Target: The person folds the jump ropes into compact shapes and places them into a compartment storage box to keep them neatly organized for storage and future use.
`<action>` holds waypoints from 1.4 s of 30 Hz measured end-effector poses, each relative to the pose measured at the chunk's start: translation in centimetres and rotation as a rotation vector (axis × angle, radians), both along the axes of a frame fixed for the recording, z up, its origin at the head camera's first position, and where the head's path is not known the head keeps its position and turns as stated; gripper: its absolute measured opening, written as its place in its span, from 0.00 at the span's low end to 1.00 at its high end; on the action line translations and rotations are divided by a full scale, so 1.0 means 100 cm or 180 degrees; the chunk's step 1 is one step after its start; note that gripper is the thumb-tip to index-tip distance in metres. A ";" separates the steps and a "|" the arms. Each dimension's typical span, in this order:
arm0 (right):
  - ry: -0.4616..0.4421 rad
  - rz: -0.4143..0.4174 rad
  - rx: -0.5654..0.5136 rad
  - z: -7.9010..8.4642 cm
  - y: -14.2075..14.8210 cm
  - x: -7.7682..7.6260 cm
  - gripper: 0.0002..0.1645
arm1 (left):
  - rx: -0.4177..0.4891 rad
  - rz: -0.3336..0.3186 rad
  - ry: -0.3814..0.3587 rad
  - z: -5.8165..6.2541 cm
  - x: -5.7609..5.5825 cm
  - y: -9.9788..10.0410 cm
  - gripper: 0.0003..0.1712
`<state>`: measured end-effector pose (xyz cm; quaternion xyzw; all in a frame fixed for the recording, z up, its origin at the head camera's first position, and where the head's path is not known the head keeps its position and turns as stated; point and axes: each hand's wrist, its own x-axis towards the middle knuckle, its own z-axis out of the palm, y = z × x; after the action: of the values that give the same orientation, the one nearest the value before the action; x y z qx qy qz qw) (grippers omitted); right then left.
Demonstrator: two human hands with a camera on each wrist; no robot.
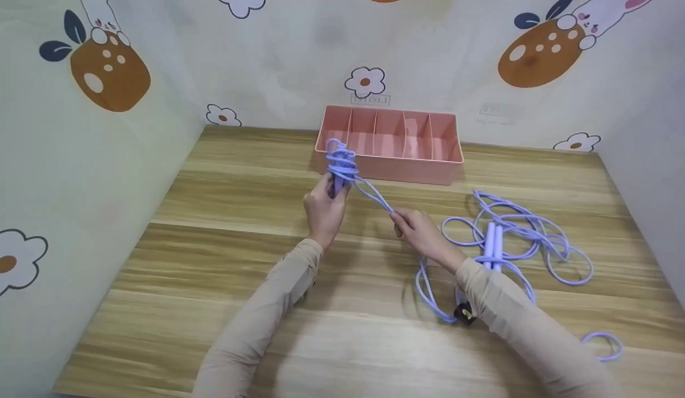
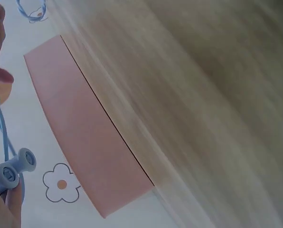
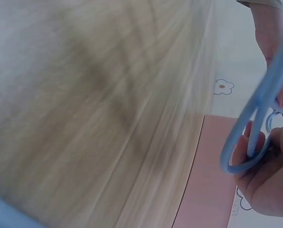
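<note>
My left hand (image 1: pixel 325 213) grips the paired handles of a blue-purple jump rope (image 1: pixel 342 160), with several turns of its cord wound around them. In the left wrist view, the round handle ends (image 2: pixel 15 168) stick out of that hand. Down and to the right, my right hand (image 1: pixel 422 232) pinches the doubled cord (image 1: pixel 375 194), which runs taut between both hands. A loop of the cord (image 3: pixel 236 161) hangs out of the right hand's curled fingers in the right wrist view. The wound bundle is held in the air, in front of the left end of a pink box.
The pink divided box (image 1: pixel 386 170) stands against the patterned wall at the back. On the right of the wooden table (image 1: pixel 209 265), more jump rope cord (image 1: pixel 513 218) lies in loose loops with two handles (image 1: pixel 493 243). A small black piece (image 1: pixel 465 313) lies partly behind the right sleeve.
</note>
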<state>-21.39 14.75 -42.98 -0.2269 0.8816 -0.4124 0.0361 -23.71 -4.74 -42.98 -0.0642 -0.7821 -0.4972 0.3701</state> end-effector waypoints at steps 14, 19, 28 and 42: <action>0.0955 0.0220 0.1187 0.009 0.003 0.026 0.22 | 0.0282 0.0265 -0.0471 0.003 -0.011 -0.016 0.10; 0.1479 0.0425 0.1486 0.013 0.002 0.036 0.22 | 0.0087 0.0381 -0.0672 0.004 -0.014 -0.026 0.11; 0.2800 0.1053 0.1668 0.040 0.003 0.040 0.11 | -0.1466 0.0364 -0.0682 0.001 -0.006 -0.028 0.05; 0.2930 0.1307 0.1460 0.103 0.004 0.017 0.07 | -0.3877 -0.0161 0.0314 -0.004 0.019 -0.005 0.12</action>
<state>-19.65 15.16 -32.69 -0.5372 0.8112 -0.0525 -0.2247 -21.85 -5.29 -43.38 -0.3057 -0.9060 0.0343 0.2907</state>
